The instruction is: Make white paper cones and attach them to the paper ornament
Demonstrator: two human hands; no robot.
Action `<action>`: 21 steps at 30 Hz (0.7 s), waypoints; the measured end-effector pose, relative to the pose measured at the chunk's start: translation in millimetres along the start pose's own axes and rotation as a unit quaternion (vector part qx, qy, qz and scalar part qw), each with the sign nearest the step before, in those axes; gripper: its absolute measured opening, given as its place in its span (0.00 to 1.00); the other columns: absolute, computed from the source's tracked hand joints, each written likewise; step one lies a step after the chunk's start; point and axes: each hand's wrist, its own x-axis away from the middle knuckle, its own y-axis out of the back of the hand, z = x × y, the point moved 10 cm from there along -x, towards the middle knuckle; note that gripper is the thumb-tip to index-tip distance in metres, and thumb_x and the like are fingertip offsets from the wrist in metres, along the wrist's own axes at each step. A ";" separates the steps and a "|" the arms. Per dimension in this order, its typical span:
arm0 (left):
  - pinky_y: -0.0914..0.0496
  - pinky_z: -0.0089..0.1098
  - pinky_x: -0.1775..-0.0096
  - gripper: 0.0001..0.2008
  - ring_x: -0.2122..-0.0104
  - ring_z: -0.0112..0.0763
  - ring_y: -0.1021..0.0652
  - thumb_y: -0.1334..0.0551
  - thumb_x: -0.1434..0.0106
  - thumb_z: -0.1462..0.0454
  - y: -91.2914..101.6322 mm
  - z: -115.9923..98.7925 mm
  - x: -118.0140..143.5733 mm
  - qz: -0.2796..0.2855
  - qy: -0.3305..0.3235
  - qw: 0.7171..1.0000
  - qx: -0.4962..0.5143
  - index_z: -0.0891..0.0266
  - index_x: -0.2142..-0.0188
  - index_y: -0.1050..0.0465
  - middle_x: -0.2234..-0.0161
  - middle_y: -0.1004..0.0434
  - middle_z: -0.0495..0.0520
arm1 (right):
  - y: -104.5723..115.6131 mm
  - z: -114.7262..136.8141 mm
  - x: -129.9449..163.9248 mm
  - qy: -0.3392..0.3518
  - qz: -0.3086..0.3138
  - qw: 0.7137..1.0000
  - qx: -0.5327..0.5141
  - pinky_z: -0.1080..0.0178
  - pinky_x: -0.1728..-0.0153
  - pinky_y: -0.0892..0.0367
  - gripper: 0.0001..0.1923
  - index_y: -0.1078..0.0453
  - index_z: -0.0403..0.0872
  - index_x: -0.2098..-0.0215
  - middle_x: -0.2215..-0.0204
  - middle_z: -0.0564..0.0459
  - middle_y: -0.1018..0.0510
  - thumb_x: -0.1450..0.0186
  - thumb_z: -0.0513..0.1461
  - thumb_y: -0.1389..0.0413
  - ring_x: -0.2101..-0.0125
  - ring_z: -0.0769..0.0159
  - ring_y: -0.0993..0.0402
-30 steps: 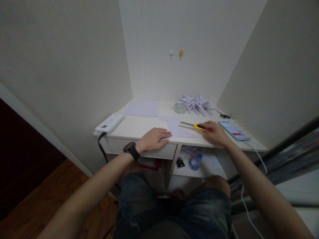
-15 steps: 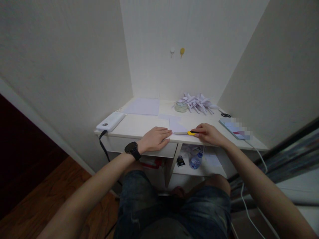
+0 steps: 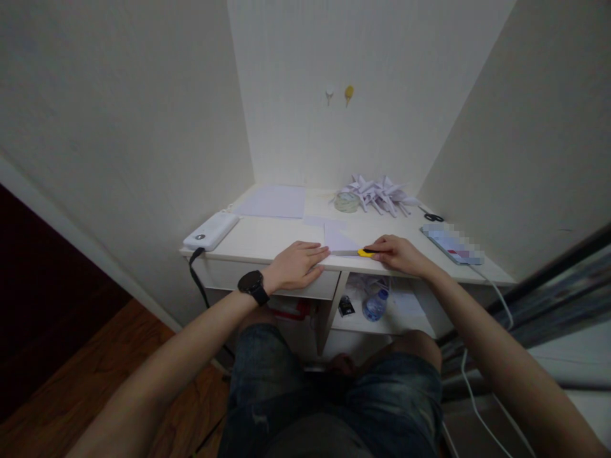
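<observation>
Head view, the only one here. The person sits at a small white worktop [image 3: 267, 245] tucked in a wall corner, mid-frame. The left hand [image 3: 296, 264], with a black watch [image 3: 252, 283] on its wrist, lies flat with fingers spread and together on nothing, just pressing the near left corner of a folded paper [image 3: 340, 242] at the worktop's front edge. The right hand [image 3: 396, 253] is closed around a yellow-handled knife [image 3: 360, 252], whose blade lies low along the paper's near edge, pointing toward the left hand. Whether the blade has entered the fold is too small to tell.

How far along: looks like the slit along that edge is about halfway, judging by the blade sitting under the middle of the sheet, with the stretch toward the left hand yet to go. The paper hasn't come apart into two pieces as far as one can see.

Around it: a heap of folded paper shapes [image 3: 377, 191] at the back with a tape roll [image 3: 346, 202] just beside it, a flat sheet [image 3: 274, 201] back left, a power bank [image 3: 210, 231] at the left edge, scissors [image 3: 433, 217] and a phone [image 3: 451, 243] on the right. A bottle [image 3: 373, 305] sits on the shelf below.
</observation>
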 end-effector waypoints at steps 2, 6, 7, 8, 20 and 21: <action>0.38 0.44 0.40 0.24 0.39 0.42 0.31 0.51 0.28 0.58 -0.4 0.3 -0.4 0.002 0.001 1.000 0.000 0.67 0.38 0.35 0.38 0.32 0.60 | -0.5 1.3 -0.4 0.003 0.001 1.000 0.001 0.56 0.57 0.31 0.17 0.22 0.51 0.49 0.60 0.45 0.21 0.34 0.39 0.45 0.61 0.56 0.26; 0.37 0.44 0.40 0.24 0.39 0.42 0.31 0.51 0.27 0.58 -0.2 0.0 -1.3 0.001 0.002 1.000 -0.001 0.67 0.38 0.35 0.39 0.31 0.60 | -2.9 7.0 -2.1 0.021 0.007 1.000 -0.002 0.55 0.56 0.31 0.19 0.23 0.51 0.48 0.59 0.45 0.22 0.34 0.38 0.46 0.60 0.56 0.26; 0.37 0.44 0.40 0.24 0.39 0.42 0.31 0.51 0.27 0.58 0.4 -0.4 -1.3 -0.002 0.001 1.000 0.000 0.67 0.38 0.34 0.39 0.31 0.60 | -3.8 8.7 -2.8 0.027 0.008 1.000 -0.003 0.55 0.55 0.31 0.19 0.23 0.52 0.47 0.58 0.45 0.22 0.34 0.37 0.47 0.59 0.56 0.26; 0.37 0.44 0.40 0.23 0.39 0.42 0.30 0.51 0.27 0.58 1.1 -0.8 -1.3 -0.005 0.001 1.000 0.000 0.67 0.38 0.34 0.39 0.31 0.60 | -5.0 10.3 -3.5 0.032 0.008 0.999 -0.004 0.54 0.55 0.31 0.20 0.24 0.52 0.47 0.58 0.44 0.22 0.34 0.37 0.47 0.59 0.55 0.27; 0.36 0.44 0.40 0.22 0.40 0.41 0.30 0.51 0.28 0.62 2.9 -4.5 -3.0 -0.013 -0.006 1.000 -0.014 0.68 0.39 0.33 0.40 0.30 0.61 | -17.4 10.8 -13.0 0.051 -0.021 0.998 0.022 0.53 0.54 0.33 0.15 0.21 0.53 0.50 0.59 0.44 0.22 0.32 0.41 0.45 0.58 0.55 0.28; 0.35 0.45 0.40 0.22 0.40 0.41 0.30 0.52 0.28 0.62 2.8 -5.0 -3.0 -0.013 -0.008 1.000 -0.016 0.68 0.39 0.33 0.40 0.30 0.62 | -17.3 10.9 -13.2 0.052 -0.021 0.998 0.022 0.53 0.54 0.33 0.15 0.21 0.53 0.50 0.59 0.44 0.22 0.32 0.41 0.45 0.58 0.55 0.28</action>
